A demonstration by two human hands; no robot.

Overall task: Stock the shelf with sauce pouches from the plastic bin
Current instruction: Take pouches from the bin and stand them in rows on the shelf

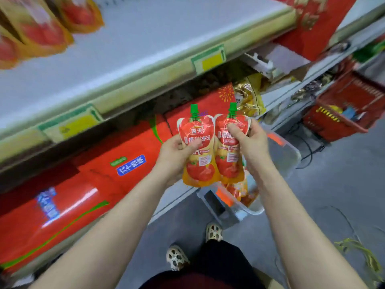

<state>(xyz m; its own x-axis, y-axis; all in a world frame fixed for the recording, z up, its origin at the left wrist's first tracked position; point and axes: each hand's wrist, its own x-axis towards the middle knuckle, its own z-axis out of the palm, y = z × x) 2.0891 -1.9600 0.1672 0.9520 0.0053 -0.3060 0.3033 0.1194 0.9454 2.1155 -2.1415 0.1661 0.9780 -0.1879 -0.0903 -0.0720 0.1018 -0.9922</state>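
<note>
Two red-and-yellow tomato sauce pouches with green caps stand upright side by side in front of me. My left hand point(177, 155) grips the left pouch point(200, 163) with its thumb across the front. My right hand point(252, 140) grips the right pouch point(229, 161), thumb pressed near its top. Under them on the floor sits the clear plastic bin point(289, 155), with more pouches point(241, 190) inside. The white shelf point(135, 44) lies above and left; several matching pouches point(37, 28) stand at its far left.
Yellow price tags point(210, 59) sit on the shelf's front edge. Big red bags point(93, 178) fill the lower shelf. A red shopping basket point(350, 105) stands on the floor at right. My feet in patterned shoes point(177, 257) are on the grey floor below.
</note>
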